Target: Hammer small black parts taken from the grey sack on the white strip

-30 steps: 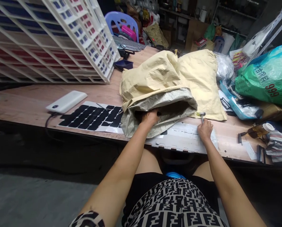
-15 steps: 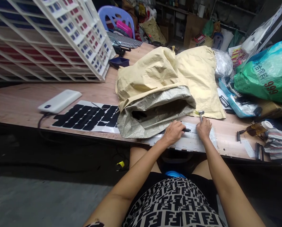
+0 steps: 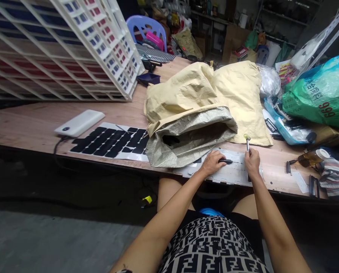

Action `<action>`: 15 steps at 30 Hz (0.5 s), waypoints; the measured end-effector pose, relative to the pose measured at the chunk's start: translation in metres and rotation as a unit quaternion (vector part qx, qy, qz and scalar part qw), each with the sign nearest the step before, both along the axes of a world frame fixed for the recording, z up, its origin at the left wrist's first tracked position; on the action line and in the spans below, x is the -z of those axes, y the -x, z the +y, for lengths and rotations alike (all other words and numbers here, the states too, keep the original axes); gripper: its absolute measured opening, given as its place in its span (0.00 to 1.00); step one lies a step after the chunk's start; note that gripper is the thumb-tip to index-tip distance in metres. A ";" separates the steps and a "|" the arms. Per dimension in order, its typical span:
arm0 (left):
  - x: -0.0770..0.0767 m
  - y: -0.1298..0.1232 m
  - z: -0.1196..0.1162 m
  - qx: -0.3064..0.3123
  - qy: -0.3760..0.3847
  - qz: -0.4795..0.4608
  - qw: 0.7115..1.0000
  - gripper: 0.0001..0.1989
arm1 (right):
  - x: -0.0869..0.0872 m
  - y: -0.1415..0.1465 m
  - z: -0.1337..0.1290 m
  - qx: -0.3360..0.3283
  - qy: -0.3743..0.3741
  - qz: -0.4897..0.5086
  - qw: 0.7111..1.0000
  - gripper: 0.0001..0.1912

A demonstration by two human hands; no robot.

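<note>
Black piece [image 3: 226, 161], slim and short, sits low and right of centre in the frame, over the pale board [image 3: 232, 176] at the bench's near edge. A thin dark line runs from its tip towards the right; it's too small for me to make out. The left hand [image 3: 213, 162] has its fingers bent and closed on the piece's near end, palm down against the board. Just to the right, the right hand [image 3: 252, 161] is wrapped tight round the handle of a small hammer [image 3: 247, 145], its head pointing up the frame.

From where I stand, the step in hand looks like steadying the piece with the hammer at the ready. Any next move would call for a firm left hold, with those fingertips clear of the hammer head.

Behind the hands, mid-frame, an open sack [image 3: 183, 87] slumps on the bench [image 3: 123, 112], its mouth facing the person.
</note>
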State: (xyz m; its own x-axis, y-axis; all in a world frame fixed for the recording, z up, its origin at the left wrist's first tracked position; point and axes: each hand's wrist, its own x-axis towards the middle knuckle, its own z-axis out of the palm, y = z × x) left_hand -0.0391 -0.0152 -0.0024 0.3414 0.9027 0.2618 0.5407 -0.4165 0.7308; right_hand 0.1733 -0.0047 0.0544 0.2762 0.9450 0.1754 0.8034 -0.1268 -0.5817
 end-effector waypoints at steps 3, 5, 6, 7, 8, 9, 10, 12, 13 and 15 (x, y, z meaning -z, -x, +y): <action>0.000 0.000 0.000 0.001 -0.002 -0.001 1.000 0.08 | -0.005 -0.001 -0.047 -0.065 -0.038 0.066 0.995 0.19; 0.001 0.000 0.000 -0.002 0.001 -0.002 1.000 0.08 | -0.004 0.001 -0.078 -0.112 -0.034 0.086 0.989 0.20; 0.001 0.000 0.000 -0.004 0.003 -0.002 1.000 0.08 | -0.003 0.003 -0.090 -0.130 -0.039 0.085 0.987 0.20; 0.001 0.000 0.000 -0.005 0.003 -0.001 1.000 0.08 | -0.001 0.005 -0.100 -0.142 -0.051 0.077 0.986 0.20; 0.001 0.000 0.000 -0.006 0.001 -0.001 1.000 0.08 | 0.001 0.007 -0.107 -0.152 -0.062 0.067 0.984 0.20; 0.000 0.000 0.000 -0.006 0.000 0.001 1.000 0.08 | 0.003 0.009 -0.112 -0.159 -0.074 0.056 0.983 0.21; 0.000 -0.001 0.000 -0.006 -0.001 0.003 1.000 0.08 | 0.005 0.011 -0.115 -0.164 -0.084 0.046 0.982 0.21; -0.001 -0.001 0.000 -0.007 -0.001 0.008 1.000 0.08 | 0.009 0.014 -0.117 -0.174 -0.091 0.034 0.980 0.21; -0.001 -0.001 -0.001 -0.008 0.000 0.009 1.000 0.08 | 0.011 0.015 -0.117 -0.179 -0.088 0.031 0.979 0.21; -0.002 -0.002 -0.001 -0.012 0.001 0.011 1.000 0.08 | 0.014 0.015 -0.116 -0.190 -0.077 0.027 0.978 0.21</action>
State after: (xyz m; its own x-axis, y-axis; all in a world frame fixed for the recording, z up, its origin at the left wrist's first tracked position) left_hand -0.0372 -0.0160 -0.0008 0.3261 0.9111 0.2520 0.5659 -0.4017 0.7200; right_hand 0.1581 -0.1204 0.0406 -0.0775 0.9446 0.3190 0.7430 0.2681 -0.6133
